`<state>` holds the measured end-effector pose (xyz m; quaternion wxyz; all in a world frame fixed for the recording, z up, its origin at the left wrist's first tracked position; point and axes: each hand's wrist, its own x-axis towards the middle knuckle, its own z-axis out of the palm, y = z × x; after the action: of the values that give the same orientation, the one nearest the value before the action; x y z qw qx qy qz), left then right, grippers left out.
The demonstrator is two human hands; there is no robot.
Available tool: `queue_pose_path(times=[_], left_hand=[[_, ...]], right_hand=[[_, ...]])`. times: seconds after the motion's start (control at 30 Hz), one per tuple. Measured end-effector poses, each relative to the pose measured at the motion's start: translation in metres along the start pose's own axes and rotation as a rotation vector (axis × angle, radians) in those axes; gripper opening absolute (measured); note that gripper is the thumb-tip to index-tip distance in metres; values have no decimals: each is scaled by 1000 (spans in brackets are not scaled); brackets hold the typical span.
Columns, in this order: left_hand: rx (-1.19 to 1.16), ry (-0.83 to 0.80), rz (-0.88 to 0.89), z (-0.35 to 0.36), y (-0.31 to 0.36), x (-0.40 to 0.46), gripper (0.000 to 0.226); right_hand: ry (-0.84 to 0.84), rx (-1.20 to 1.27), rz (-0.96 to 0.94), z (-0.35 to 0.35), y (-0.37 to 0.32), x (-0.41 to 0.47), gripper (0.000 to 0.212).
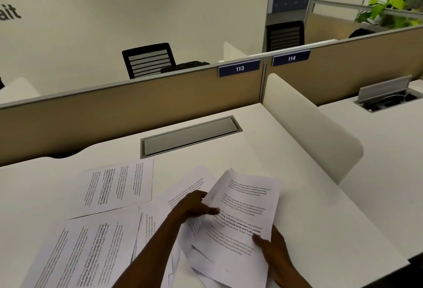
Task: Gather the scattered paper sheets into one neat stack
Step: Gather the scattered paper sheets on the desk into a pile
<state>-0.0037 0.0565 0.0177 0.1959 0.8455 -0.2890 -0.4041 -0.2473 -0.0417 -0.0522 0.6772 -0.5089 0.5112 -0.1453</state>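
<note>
Lower right of the frame, my right hand (pixel 278 247) pinches the near corner of a loose bundle of sheets (pixel 242 216), thumb on top, while my left hand (pixel 194 206) grips its left edge, fingers curled under. We're mid-gather: edges fanned, not squared. One sheet (pixel 119 186) lies flat at centre left, another (pixel 91 255) at lower left on the desk (pixel 320 196). Next, I reckon, reach left for those, then tap the edges even.

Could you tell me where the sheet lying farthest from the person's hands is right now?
In the head view it lies flat on the desk, left of centre: the far sheet, just in front of the closed grey cable hatch.
</note>
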Motion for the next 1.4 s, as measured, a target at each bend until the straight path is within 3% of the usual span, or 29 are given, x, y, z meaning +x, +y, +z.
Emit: queue_pose_path(times=[0.13,0.2,0.3,0.4,0.47,0.53,0.63,0.77,0.87,1.0,1.13,1.4], left_hand=[[-74,21,114,15,3,-19,64],[-285,43,203,20,4,-31,59],[-678,-55,298,31,5,-48,54],[-1025,-114,315,49,-2,-57,54],[-1130,-41,262,63,-13,-63,50],[-1139,95,185,74,-26,-68,42],[-972,298,26,83,-39,-76,32],[-785,520,-224,95,-44,-85,30],[-794,534,-287,100,-39,-91,42],[-869,582,-351,99,-32,-91,62],[-943,607,-334,96,-36,-88,73],[-994,617,-298,86,-30,-86,78]], right_hand=[[-23,11,-29,-7,4,-5,58],[21,36,-60,-13,0,-3,52],[37,106,-136,-26,-17,-2,48],[-59,106,-182,-39,-37,5,51],[-139,53,-150,-42,-46,14,57],[-198,-32,-137,-39,-53,23,53],[-264,-165,-201,-23,-63,28,37],[-364,-307,-277,5,-78,35,43],[-403,-477,-368,27,-87,46,44],[-318,-823,-597,55,-94,61,35],[-312,-1146,-633,75,-88,75,58],[-177,-1160,-579,83,-75,71,75]])
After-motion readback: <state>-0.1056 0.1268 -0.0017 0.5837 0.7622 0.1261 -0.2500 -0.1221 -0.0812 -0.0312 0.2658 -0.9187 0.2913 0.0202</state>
